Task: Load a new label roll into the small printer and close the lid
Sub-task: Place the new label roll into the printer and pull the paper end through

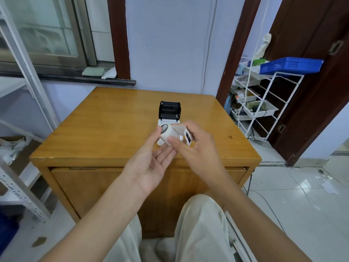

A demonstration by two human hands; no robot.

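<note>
A small white printer point(164, 122) sits in the middle of the wooden table point(105, 129), its black lid point(169, 110) standing upright and open at the far side. In front of the printer both hands hold a white label roll point(167, 133). My left hand point(151, 159) cups the roll from below, thumb on its left end. My right hand point(194, 146) pinches the loose strip of labels point(186, 136), pulled out to the right; a black print shows on the strip's end. The printer's near half is hidden behind the roll and fingers.
The table is a wooden cabinet with a drawer front facing me. A white wire rack point(264, 103) with a blue tray point(290, 66) stands at the right by a dark door. White metal shelving point(20, 186) stands at the left. My knees are below the table edge.
</note>
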